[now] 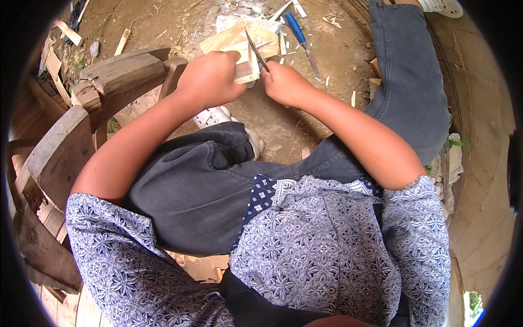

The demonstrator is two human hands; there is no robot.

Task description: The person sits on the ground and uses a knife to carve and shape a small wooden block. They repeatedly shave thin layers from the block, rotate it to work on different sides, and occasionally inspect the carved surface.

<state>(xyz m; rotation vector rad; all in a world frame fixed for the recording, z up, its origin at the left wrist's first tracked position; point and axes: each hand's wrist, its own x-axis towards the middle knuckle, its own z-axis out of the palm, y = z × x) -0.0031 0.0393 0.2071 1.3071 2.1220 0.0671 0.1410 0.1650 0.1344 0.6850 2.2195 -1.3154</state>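
My left hand [212,79] is closed around a small pale wooden block [248,66], held out ahead of my knees. In my closed right hand [284,84] is a knife [256,50], its dark, narrow blade slanting up and to the left along the block's right side. Whether the edge touches the wood I cannot tell. My fingers hide the knife's handle. Beyond the block a flat, light piece of wood [218,42] lies on the ground. Right of it rests a chisel with a blue handle [295,28], its metal blade pointing toward me.
Curved, rough timber pieces [122,76] are stacked along my left side. Wood shavings and offcuts [68,32] litter the dirt ground [338,60]. My legs in dark trousers [408,82] spread on both sides of the work, and a wall-like pale surface [485,180] curves along the right.
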